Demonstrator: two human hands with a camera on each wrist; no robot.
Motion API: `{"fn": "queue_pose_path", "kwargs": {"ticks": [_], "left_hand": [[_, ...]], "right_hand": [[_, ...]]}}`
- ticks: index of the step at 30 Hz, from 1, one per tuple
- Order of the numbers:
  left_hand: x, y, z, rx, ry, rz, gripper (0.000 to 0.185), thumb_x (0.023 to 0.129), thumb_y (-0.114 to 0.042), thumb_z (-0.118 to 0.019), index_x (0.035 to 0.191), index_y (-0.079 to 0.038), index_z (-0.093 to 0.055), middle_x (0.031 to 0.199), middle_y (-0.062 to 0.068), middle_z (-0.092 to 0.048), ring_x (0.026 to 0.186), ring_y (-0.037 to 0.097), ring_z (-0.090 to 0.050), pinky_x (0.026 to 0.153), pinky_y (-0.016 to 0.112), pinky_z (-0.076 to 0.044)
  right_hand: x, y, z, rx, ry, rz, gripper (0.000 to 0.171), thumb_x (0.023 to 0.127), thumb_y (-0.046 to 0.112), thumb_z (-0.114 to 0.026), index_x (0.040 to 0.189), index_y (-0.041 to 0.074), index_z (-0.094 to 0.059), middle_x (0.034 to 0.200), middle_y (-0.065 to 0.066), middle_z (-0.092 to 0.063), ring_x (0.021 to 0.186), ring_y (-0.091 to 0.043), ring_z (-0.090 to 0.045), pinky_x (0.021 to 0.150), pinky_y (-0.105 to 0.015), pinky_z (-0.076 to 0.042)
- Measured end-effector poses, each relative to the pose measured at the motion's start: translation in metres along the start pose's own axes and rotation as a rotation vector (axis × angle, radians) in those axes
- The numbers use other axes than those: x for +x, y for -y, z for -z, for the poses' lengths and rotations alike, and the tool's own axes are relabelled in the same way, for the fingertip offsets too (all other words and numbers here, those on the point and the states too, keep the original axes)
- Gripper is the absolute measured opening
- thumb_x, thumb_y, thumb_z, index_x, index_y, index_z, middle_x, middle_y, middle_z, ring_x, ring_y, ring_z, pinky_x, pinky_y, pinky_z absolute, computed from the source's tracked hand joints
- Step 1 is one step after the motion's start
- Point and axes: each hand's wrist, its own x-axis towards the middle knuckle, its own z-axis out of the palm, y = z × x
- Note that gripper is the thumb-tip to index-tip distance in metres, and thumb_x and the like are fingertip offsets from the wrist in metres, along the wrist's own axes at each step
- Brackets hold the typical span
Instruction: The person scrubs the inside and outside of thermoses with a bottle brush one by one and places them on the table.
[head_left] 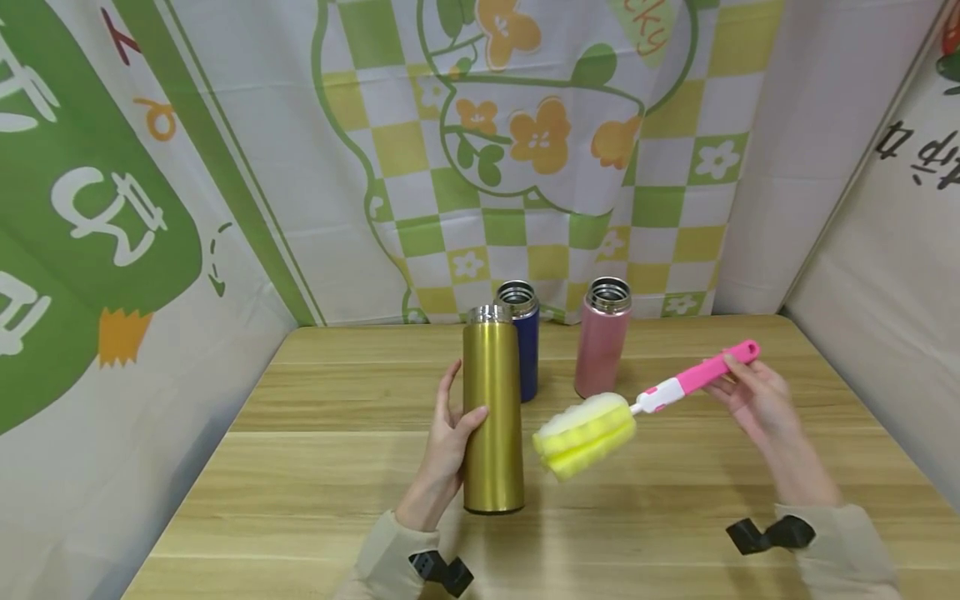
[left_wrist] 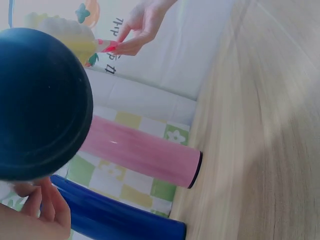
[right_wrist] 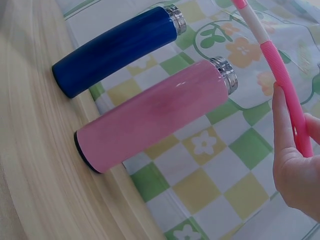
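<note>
A tall gold flask [head_left: 492,408] stands upright and uncapped on the wooden table [head_left: 315,467]. My left hand [head_left: 447,433] grips its left side; its dark base [left_wrist: 42,102] fills the left wrist view. My right hand [head_left: 753,392] pinches the pink handle [head_left: 705,372] of a bottle brush [right_wrist: 280,75], held in the air. The brush's yellow and white sponge head [head_left: 585,435] hangs just right of the gold flask, apart from it.
A blue flask [head_left: 521,337] and a pink flask [head_left: 602,335] stand uncapped behind the gold one, near the back wall. Patterned cloth walls [head_left: 525,150] close in the table at the back and on both sides.
</note>
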Motion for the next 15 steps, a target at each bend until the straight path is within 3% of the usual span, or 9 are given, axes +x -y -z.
{"fn": "queue_pose_path", "kwargs": {"ticks": [5, 9, 15], "left_hand": [[-0.0026, -0.0022, 0.0005, 0.003, 0.025, 0.017, 0.065, 0.088, -0.016, -0.046, 0.141, -0.032, -0.011, 0.105, 0.013, -0.053, 0.084, 0.019, -0.059, 0.075, 0.035, -0.047], [-0.0043, -0.0031, -0.0001, -0.055, 0.066, 0.025, 0.061, 0.088, -0.015, -0.04, 0.14, -0.032, -0.012, 0.114, 0.013, -0.048, 0.09, 0.02, -0.056, 0.08, 0.037, -0.044], [-0.0035, -0.0021, -0.0011, -0.045, 0.059, 0.031, 0.059, 0.092, -0.019, -0.042, 0.138, -0.032, -0.009, 0.105, 0.01, -0.052, 0.082, 0.018, -0.059, 0.074, 0.034, -0.046]], "right_hand": [[-0.0012, 0.0027, 0.0006, 0.02, -0.009, -0.002, 0.022, 0.092, -0.006, -0.033, 0.091, -0.008, -0.055, 0.088, -0.021, -0.062, 0.081, -0.031, -0.063, 0.076, -0.035, -0.049], [-0.0023, 0.0049, -0.0015, 0.02, -0.045, -0.016, 0.019, 0.091, -0.006, -0.035, 0.093, -0.007, -0.054, 0.089, -0.021, -0.061, 0.081, -0.031, -0.062, 0.077, -0.034, -0.049], [0.001, 0.0058, -0.0056, 0.036, -0.075, -0.012, 0.016, 0.09, -0.005, -0.037, 0.089, -0.006, -0.053, 0.088, -0.02, -0.061, 0.082, -0.029, -0.062, 0.08, -0.034, -0.047]]}}
